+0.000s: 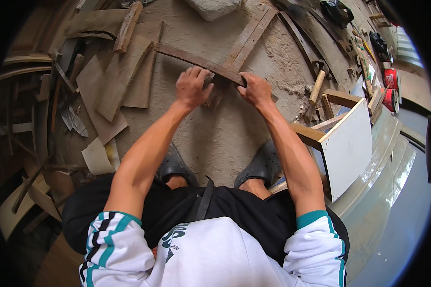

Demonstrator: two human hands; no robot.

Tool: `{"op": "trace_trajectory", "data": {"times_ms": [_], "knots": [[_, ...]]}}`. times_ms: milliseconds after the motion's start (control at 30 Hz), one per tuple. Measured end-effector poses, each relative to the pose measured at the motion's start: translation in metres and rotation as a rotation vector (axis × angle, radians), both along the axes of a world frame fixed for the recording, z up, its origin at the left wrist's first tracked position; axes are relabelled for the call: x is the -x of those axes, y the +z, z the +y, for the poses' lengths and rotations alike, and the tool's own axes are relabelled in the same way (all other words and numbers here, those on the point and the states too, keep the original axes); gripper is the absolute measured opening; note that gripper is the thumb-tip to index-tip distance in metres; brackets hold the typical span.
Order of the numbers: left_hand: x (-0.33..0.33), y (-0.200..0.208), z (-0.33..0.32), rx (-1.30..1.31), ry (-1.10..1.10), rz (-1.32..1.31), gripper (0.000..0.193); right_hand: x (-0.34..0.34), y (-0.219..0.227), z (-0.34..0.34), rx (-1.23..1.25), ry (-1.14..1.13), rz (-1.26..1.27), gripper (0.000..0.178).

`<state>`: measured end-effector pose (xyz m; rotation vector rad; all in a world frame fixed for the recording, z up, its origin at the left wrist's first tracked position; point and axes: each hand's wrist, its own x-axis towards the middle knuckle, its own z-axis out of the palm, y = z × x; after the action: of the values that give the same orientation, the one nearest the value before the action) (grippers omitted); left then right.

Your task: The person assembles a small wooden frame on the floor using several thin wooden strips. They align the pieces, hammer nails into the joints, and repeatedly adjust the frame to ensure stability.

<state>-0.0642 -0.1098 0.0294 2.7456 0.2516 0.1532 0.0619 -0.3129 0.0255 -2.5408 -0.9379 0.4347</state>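
Observation:
A narrow dark-brown wooden strip (191, 58) lies slantwise across a longer wooden board (251, 38) on the ground in front of me. My right hand (256, 90) is closed around the strip's near right end, thumb and fingers pinching it. Just below the strip's middle, my left hand (191, 88) is closed with curled fingers. A small greyish edge shows between its thumb and fingers, but what it is stays hidden. The board's near end passes between my two hands.
Loose boards (124, 86) and offcuts pile up at the left. To the right lie a hammer (317, 87) with a wooden handle, a white-panelled wooden frame (348, 148), red cans (391, 79) and glossy sheets (368, 191). A pale stone block (215, 7) sits at the far edge.

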Motion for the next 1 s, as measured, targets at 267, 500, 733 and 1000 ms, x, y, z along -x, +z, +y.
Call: {"op": "trace_trajectory", "data": {"times_ms": [267,500,733,1000], "knots": [[-0.080,0.016,0.054,-0.255,-0.458,0.337,0.043,0.005,0.011,0.008,0.093,-0.032,-0.001,0.036],[-0.097,0.014,0.057,-0.260,-0.504,0.415,0.028,0.006,-0.001,0.004,-0.010,-0.052,-0.029,0.036],[-0.099,0.015,0.058,-0.238,-0.518,0.407,0.020,0.007,-0.006,0.002,-0.033,-0.045,-0.040,0.039],[-0.057,-0.005,0.046,-0.476,-0.413,-0.087,0.061,-0.006,0.006,0.003,0.068,-0.057,0.127,0.049]]}}
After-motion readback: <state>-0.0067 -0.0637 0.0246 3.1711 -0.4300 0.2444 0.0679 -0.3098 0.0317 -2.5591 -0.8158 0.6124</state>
